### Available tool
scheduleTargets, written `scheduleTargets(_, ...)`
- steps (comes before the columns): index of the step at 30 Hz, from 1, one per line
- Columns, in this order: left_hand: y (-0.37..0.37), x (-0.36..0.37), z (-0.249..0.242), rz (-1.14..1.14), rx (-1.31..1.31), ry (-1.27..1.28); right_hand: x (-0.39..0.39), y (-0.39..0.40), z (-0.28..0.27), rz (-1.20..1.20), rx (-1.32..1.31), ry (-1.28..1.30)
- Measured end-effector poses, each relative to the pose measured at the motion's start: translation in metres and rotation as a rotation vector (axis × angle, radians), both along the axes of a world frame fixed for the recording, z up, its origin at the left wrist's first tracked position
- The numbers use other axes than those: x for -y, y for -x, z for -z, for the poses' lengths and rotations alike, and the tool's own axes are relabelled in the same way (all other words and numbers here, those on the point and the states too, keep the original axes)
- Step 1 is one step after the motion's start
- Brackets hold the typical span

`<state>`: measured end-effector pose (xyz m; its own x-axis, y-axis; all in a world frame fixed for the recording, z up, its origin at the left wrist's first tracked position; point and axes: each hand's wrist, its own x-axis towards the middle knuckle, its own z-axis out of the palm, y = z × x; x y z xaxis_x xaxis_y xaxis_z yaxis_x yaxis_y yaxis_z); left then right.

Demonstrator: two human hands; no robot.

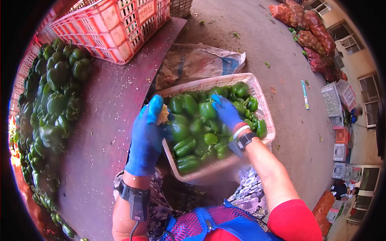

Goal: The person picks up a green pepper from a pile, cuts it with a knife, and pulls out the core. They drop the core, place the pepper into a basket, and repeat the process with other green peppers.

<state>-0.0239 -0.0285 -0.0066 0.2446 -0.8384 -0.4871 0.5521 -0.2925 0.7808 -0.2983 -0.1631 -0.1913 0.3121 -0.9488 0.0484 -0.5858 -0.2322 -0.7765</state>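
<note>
My left hand (147, 134), in a blue glove, is closed around a pale yellowish pepper core (163, 115) at the left rim of a crate. My right hand (227, 111), gloved in blue too, is over the peppers with its fingers drawn together. A thin dark piece shows at its fingertips, too small to name. Green bell peppers (188, 146) fill the pale pink plastic crate (263, 102), which sits in front of my lap. Some peppers beside my left hand are partly hidden by it.
Left of me, a reddish table (108, 132) with scattered seeds bears a heap of green peppers (56, 94) and a large pink crate (120, 30). A crumpled sack (197, 62) lies beyond the crate. Full red mesh sacks (319, 30) and stacked crates (331, 100) line the right side.
</note>
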Motion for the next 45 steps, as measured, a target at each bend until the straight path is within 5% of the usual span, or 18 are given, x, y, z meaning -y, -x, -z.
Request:
scheduleTargets(4,0.007,-0.001,0.004,0.031,0.043,-0.032,-0.002,-0.013,-0.02,0.132,-0.229,-0.067)
scheduleTargets(7,0.008,-0.002,0.004,0.045,0.046,-0.038,-0.015,-0.029,-0.049,0.041,-0.64,-0.035)
scheduleTargets(10,0.008,-0.002,0.003,0.045,0.045,-0.028,-0.015,-0.032,-0.052,0.061,-0.541,-0.304)
scheduleTargets(14,0.006,-0.004,0.002,0.04,0.061,-0.031,0.01,-0.019,-0.055,-0.083,-0.363,-0.093)
scheduleTargets(18,0.008,-0.001,0.001,0.047,0.078,-0.032,0.031,-0.028,-0.073,-0.119,-0.671,0.076)
scheduleTargets(21,0.008,-0.005,0.009,0.028,0.129,0.028,0.056,-0.028,-0.066,-0.127,-0.351,0.049)
scheduleTargets(25,0.001,-0.004,0.002,0.081,-0.125,-0.003,0.048,-0.046,-0.033,-0.101,-0.082,-0.127)
scheduleTargets(26,-0.003,-0.005,0.001,0.111,-0.206,0.014,0.042,-0.046,-0.031,-0.149,-0.386,0.055)
scheduleTargets(29,-0.002,-0.003,0.003,0.089,-0.329,0.012,0.041,-0.058,0.018,-0.168,-0.517,0.179)
scheduleTargets(32,0.001,-0.005,0.01,0.013,-0.382,0.002,0.045,-0.05,0.018,-0.2,-0.368,0.181)
scheduleTargets(39,-0.008,-0.002,-0.005,0.024,-0.788,0.139,0.044,-0.044,0.006,-0.259,-0.306,0.18)
scheduleTargets(41,-0.003,-0.003,-0.003,-0.029,-0.803,0.172,0.048,-0.042,-0.01,-0.308,-0.286,0.147)
scheduleTargets(44,-0.001,-0.012,0.002,0.209,-0.654,0.297,0.024,-0.042,-0.091,-0.266,-0.452,-0.108)
scheduleTargets(45,0.001,-0.015,0.004,0.255,-0.567,0.322,0.01,-0.043,-0.115,-0.266,-0.251,-0.14)
